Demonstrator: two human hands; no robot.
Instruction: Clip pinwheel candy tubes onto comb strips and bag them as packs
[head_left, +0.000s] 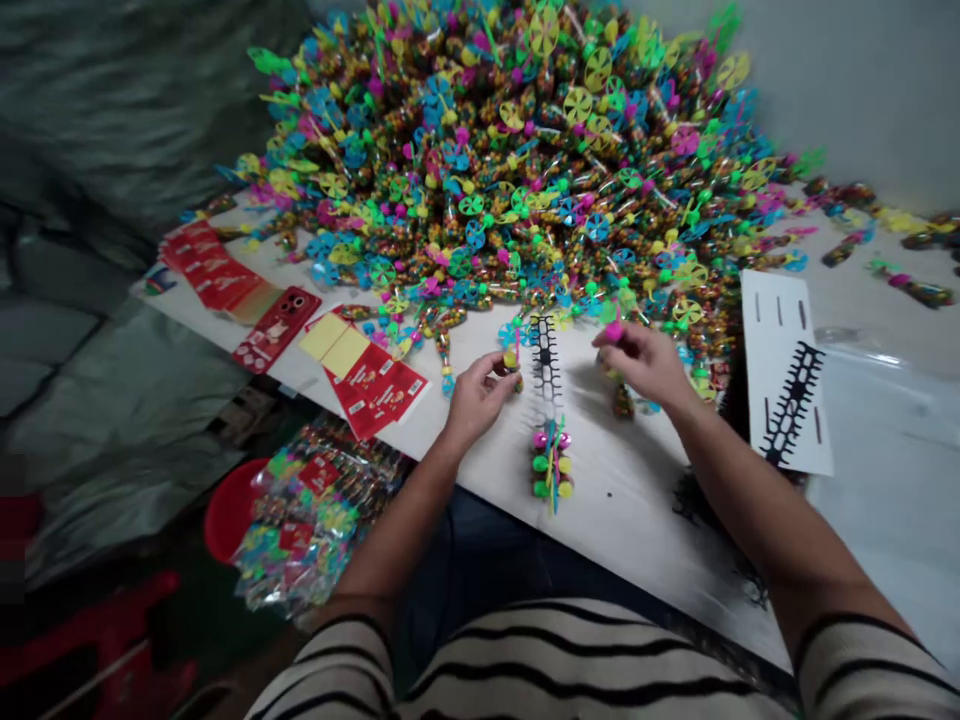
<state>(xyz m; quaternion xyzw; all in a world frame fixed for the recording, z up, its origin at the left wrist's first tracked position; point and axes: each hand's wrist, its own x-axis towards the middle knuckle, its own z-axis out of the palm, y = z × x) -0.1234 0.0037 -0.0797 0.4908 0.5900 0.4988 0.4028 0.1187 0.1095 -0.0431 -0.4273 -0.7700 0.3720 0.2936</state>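
My left hand (480, 395) is closed on a small candy-filled toy tube with a yellow cap (511, 358). Opposite it, my right hand (649, 362) pinches another candy tube with a pink cap (614, 330). Between my hands lies a black plastic clip strip (546, 365) with short prongs along both sides. Several candy tubes (552, 465) with pink, green and yellow caps sit in two rows at the strip's near end. Below my right hand a loose candy tube (622, 402) rests on the table.
A big heap of candy tubes (510, 180) with pinwheel tops covers the table's back. Red cards (379, 390) and a red phone (276, 328) lie left. More black strips (793, 405) lie on a white card at right. Bagged tubes (315, 510) fill a red tub (229, 510) below.
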